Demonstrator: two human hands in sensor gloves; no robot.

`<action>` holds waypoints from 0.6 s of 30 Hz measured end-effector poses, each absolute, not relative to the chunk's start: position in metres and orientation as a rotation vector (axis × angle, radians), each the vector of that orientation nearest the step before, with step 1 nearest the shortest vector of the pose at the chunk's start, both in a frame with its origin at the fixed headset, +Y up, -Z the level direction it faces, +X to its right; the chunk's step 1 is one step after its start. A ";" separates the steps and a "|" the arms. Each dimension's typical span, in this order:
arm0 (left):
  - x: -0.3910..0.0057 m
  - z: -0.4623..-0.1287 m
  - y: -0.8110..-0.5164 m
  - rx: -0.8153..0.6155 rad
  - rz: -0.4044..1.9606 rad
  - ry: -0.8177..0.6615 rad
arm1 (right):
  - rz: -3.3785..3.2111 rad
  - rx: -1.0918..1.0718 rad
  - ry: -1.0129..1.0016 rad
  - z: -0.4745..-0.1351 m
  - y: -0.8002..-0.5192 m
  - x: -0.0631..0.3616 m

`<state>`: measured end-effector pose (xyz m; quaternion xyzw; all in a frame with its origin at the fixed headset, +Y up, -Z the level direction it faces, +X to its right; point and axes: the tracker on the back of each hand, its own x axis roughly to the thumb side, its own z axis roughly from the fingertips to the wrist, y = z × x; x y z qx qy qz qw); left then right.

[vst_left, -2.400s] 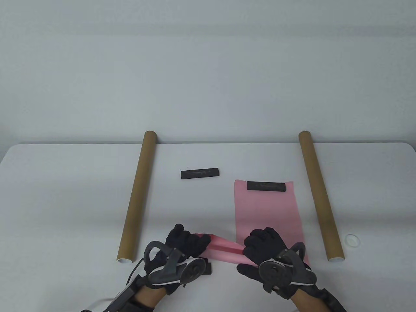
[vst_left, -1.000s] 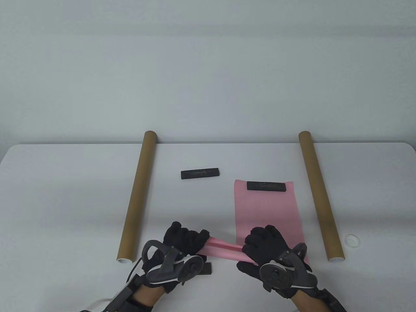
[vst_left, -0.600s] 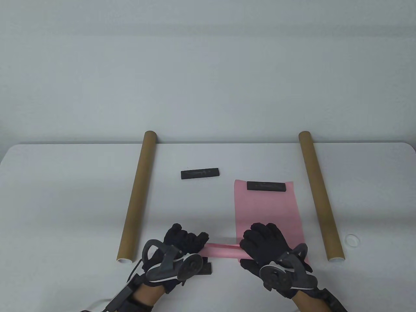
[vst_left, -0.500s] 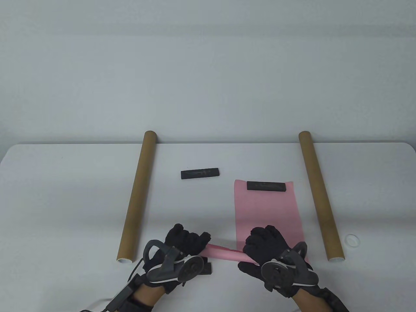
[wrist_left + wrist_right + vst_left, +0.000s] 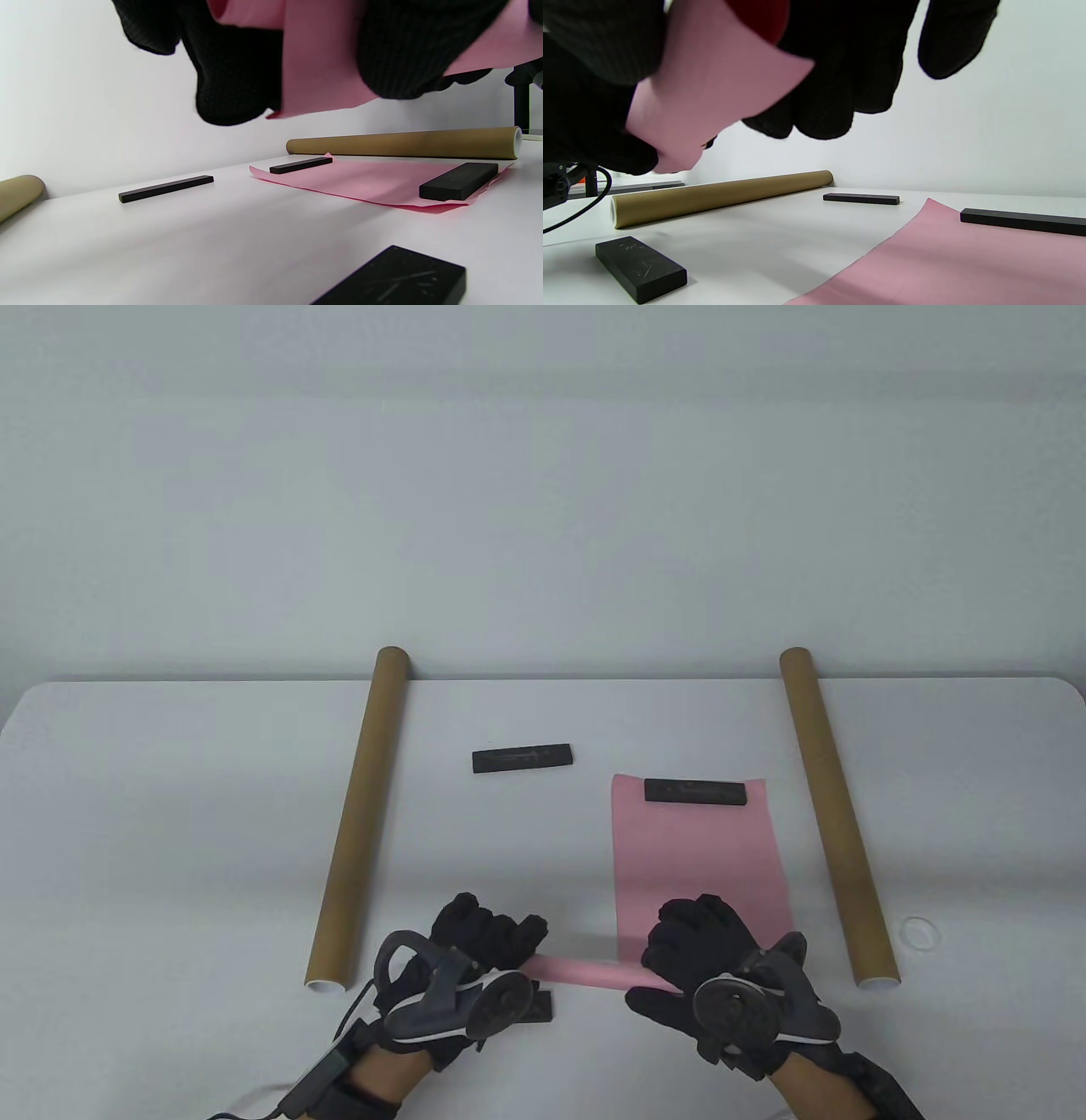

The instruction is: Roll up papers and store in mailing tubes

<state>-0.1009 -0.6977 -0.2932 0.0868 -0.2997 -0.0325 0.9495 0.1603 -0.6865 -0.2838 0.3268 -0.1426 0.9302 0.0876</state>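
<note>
Near the bottom centre of the table view, the gloved left hand (image 5: 485, 943) and right hand (image 5: 700, 954) each gripped an end of the rolled pink paper sheet (image 5: 585, 971), held above the white table (image 5: 170, 814).

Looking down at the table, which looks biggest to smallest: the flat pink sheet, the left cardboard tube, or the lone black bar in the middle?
1. Flat pink sheet, widest area.
2. Left cardboard tube, longer but slim.
3. Lone black bar, clearly smallest.
</note>
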 end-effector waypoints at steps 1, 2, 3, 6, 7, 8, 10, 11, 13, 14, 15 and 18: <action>-0.101 -0.294 -0.698 0.165 -0.057 -0.612 | 2.777 0.972 -0.435 -0.283 -0.687 0.161; -0.101 -0.294 -0.698 0.161 -0.053 -0.610 | 2.785 0.970 -0.451 -0.283 -0.688 0.161; -0.101 -0.294 -0.698 0.152 -0.044 -0.614 | 2.807 0.977 -0.468 -0.283 -0.688 0.161; -0.102 -0.295 -0.698 0.149 -0.042 -0.610 | 2.836 0.971 -0.509 -0.282 -0.688 0.160; -0.103 -0.295 -0.698 0.149 -0.040 -0.608 | 2.833 0.973 -0.510 -0.281 -0.688 0.160; -0.103 -0.295 -0.698 0.153 -0.040 -0.606 | 2.826 0.968 -0.506 -0.282 -0.689 0.159; -0.103 -0.294 -0.698 0.171 -0.057 -0.601 | 2.816 0.963 -0.478 -0.283 -0.690 0.160; -0.103 -0.293 -0.698 0.181 -0.065 -0.604 | 2.806 0.966 -0.448 -0.284 -0.690 0.160; -0.102 -0.292 -0.697 0.201 -0.066 -0.614 | 2.776 0.966 -0.398 -0.286 -0.690 0.160; -0.102 -0.292 -0.696 0.204 -0.063 -0.612 | 2.756 0.960 -0.396 -0.286 -0.690 0.161; -0.102 -0.292 -0.697 0.200 -0.059 -0.614 | 2.756 0.959 -0.396 -0.286 -0.690 0.161; -0.103 -0.294 -0.698 0.161 -0.032 -0.618 | 2.813 0.959 -0.455 -0.284 -0.688 0.161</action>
